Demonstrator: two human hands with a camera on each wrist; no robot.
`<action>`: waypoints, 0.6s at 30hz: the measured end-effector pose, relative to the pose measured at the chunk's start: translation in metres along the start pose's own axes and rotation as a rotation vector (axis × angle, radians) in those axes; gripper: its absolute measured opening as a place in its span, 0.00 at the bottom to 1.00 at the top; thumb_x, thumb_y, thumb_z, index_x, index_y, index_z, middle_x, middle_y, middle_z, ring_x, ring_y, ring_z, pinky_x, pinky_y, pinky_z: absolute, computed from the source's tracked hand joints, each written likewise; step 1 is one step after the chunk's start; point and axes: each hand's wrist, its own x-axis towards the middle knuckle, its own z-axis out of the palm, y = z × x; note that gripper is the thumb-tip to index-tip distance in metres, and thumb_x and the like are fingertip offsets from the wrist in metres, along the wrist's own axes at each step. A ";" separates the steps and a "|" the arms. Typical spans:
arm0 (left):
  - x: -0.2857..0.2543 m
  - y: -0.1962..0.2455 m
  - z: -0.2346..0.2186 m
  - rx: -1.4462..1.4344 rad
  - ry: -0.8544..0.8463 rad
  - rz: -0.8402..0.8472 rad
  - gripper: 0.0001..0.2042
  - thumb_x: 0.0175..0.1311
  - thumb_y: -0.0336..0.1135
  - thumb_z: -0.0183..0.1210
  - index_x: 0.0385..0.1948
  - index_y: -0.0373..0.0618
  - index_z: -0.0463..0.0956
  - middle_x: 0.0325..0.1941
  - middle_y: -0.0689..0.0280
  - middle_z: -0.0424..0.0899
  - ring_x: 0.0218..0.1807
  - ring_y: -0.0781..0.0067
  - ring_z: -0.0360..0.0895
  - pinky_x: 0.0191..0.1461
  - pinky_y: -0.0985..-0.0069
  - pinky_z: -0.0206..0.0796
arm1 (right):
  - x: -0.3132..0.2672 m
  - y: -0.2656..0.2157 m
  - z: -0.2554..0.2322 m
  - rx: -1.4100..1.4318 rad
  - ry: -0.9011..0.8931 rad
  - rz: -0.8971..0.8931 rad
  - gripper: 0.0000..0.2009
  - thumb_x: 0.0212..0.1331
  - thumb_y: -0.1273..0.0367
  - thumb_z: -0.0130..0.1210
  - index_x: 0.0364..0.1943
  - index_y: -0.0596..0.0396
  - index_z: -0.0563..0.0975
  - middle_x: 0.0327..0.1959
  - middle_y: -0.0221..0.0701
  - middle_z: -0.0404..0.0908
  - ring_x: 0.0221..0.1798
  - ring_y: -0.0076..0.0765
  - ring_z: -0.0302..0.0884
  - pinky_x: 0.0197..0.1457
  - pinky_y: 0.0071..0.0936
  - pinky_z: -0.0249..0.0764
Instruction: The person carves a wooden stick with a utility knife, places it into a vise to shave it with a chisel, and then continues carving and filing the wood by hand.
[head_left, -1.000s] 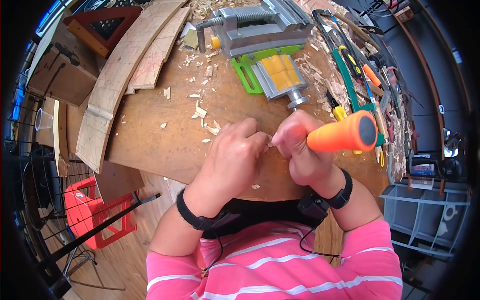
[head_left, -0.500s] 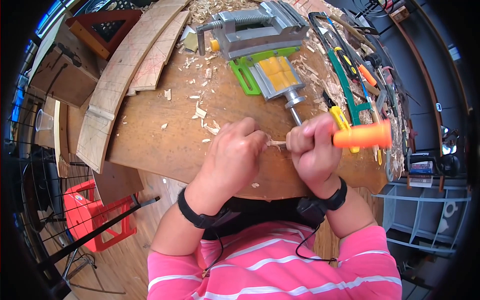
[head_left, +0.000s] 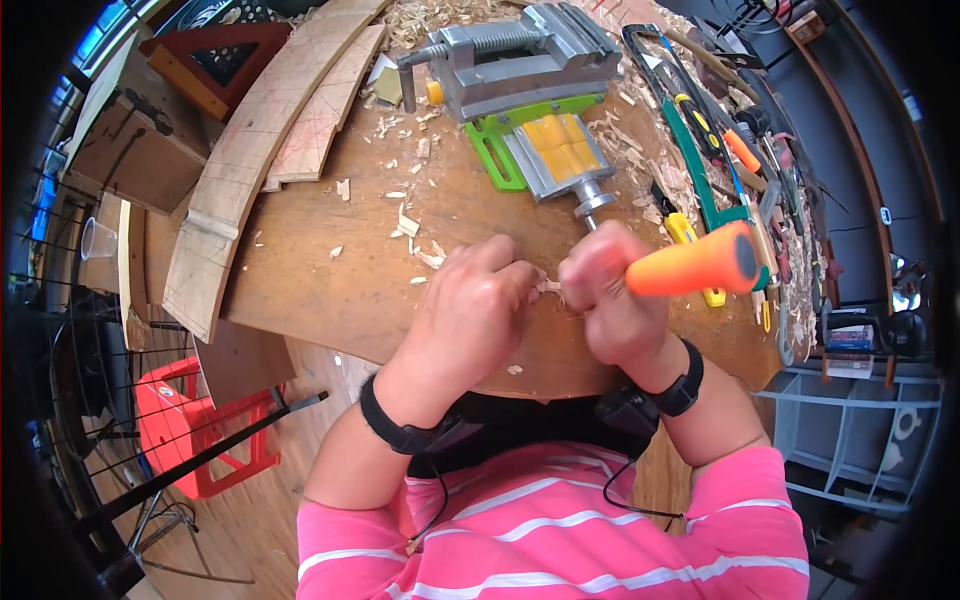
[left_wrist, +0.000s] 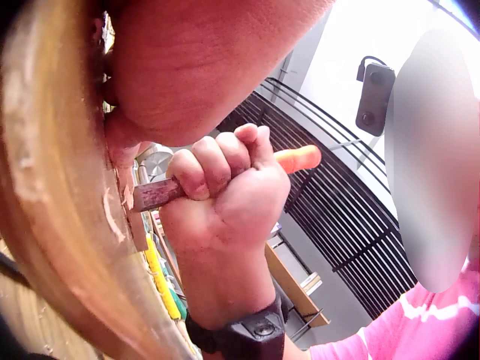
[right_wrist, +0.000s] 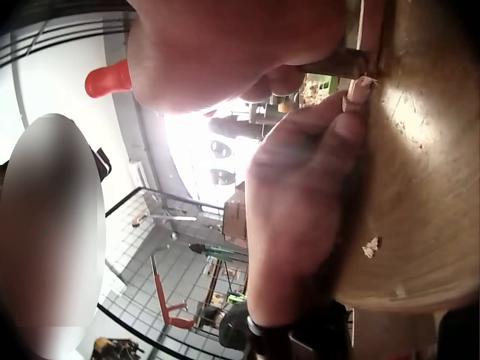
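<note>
My right hand point(head_left: 615, 305) grips a chisel with an orange handle point(head_left: 690, 265), the handle's end pointing right and up. Below that fist, in the left wrist view, the dark flat chisel blade point(left_wrist: 157, 195) sticks out towards the table. My left hand point(head_left: 470, 310) pinches a small pale piece of wood point(head_left: 547, 286) low over the tabletop. In the right wrist view the wood's whittled tip point(right_wrist: 360, 90) shows beyond the left fingertips, with the blade end right at it. The rest of the wood is hidden by the left hand.
A grey vise point(head_left: 530, 60) on a green base point(head_left: 492, 155) stands ahead on the wooden table point(head_left: 330, 290). Wood shavings point(head_left: 408, 222) lie about. Saws and a yellow-handled knife point(head_left: 680, 235) are at right, long boards point(head_left: 240, 170) at left, a red stool point(head_left: 190, 430) below.
The right hand with the chisel moved right, away from the left hand, then came back left towards the wood. The handle tilted with it. My left hand stayed in place.
</note>
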 end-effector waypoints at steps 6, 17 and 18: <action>0.001 0.002 0.001 0.012 0.014 -0.018 0.07 0.52 0.21 0.69 0.32 0.42 0.86 0.34 0.59 0.82 0.39 0.51 0.82 0.42 0.59 0.75 | -0.001 0.009 -0.007 0.555 0.319 0.067 0.21 0.84 0.52 0.45 0.36 0.53 0.71 0.17 0.18 0.53 0.17 0.20 0.48 0.23 0.26 0.51; 0.002 0.003 0.003 0.014 0.015 0.033 0.09 0.52 0.19 0.69 0.34 0.43 0.86 0.34 0.61 0.82 0.37 0.54 0.82 0.39 0.61 0.72 | -0.029 -0.024 -0.050 0.290 0.046 0.137 0.24 0.84 0.51 0.42 0.41 0.57 0.77 0.24 0.21 0.65 0.26 0.18 0.60 0.33 0.22 0.58; 0.001 0.003 0.003 0.046 0.008 0.037 0.10 0.53 0.20 0.68 0.36 0.44 0.86 0.34 0.63 0.82 0.38 0.56 0.81 0.41 0.61 0.71 | -0.030 -0.030 -0.052 0.192 0.045 0.059 0.25 0.84 0.49 0.41 0.42 0.57 0.77 0.26 0.23 0.67 0.28 0.20 0.63 0.35 0.23 0.61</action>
